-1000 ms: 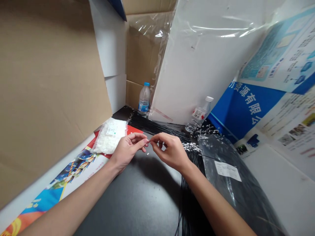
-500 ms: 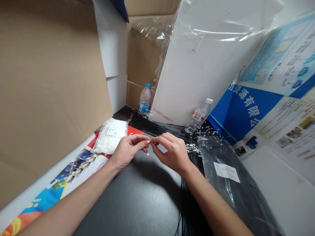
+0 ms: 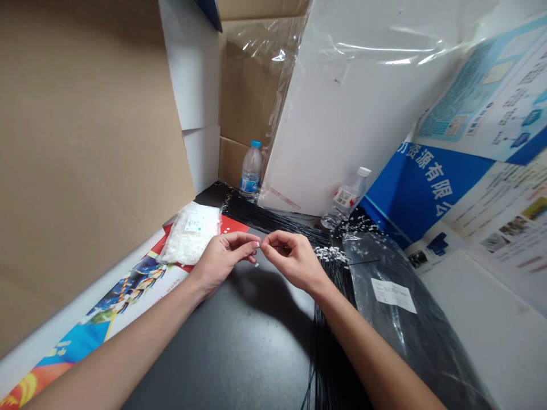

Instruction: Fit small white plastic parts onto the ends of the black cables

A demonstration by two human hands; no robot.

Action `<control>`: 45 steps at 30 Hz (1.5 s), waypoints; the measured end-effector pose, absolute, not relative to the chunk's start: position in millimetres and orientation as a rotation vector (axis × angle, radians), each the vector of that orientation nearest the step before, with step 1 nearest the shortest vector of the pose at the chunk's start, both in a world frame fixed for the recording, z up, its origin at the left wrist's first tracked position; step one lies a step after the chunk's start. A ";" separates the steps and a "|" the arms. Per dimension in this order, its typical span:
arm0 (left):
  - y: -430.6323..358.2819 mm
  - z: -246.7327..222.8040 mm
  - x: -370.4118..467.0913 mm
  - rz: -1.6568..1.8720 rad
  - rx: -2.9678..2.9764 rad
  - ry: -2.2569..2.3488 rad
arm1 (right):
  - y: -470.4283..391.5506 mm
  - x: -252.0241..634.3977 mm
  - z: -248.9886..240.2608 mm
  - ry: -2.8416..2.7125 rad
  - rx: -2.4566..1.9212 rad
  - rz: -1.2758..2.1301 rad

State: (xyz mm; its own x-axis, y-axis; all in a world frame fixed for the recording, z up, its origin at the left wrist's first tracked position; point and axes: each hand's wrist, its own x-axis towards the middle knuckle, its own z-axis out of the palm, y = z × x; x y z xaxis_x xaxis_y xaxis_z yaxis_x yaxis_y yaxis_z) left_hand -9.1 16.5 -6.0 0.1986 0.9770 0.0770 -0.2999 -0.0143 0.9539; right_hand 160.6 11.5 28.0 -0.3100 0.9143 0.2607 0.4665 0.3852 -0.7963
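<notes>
My left hand (image 3: 223, 259) pinches a tiny white plastic connector (image 3: 258, 245) between thumb and forefinger, mostly covered by the fingertips. Close against it, my right hand (image 3: 296, 263) has thumb and forefinger pressed together on a thin black wire, largely hidden by the fingers. The fingertips of both hands almost meet above the dark table (image 3: 239, 341). Beside my right wrist lies a bundle of black wires with white connectors (image 3: 332, 254) on their ends. A clear bag of small white pieces (image 3: 192, 232) rests left of my left hand.
More black wires (image 3: 273, 219) stretch along the back. A blue-capped bottle (image 3: 251, 171) and a white-capped bottle (image 3: 346, 199) stand there. A clear plastic bag with a label (image 3: 393, 295) covers the right side. A cardboard sheet (image 3: 94, 142) rises on the left.
My right hand's fingers have drawn in closer together, with the thumb now up against the forefinger near the connector. My left hand keeps its pinch in nearly the same place.
</notes>
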 end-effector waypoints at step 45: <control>6.9 -1.9 1.8 1.293 0.732 0.721 | 2.9 142.8 16.7 -1.839 -1.172 0.434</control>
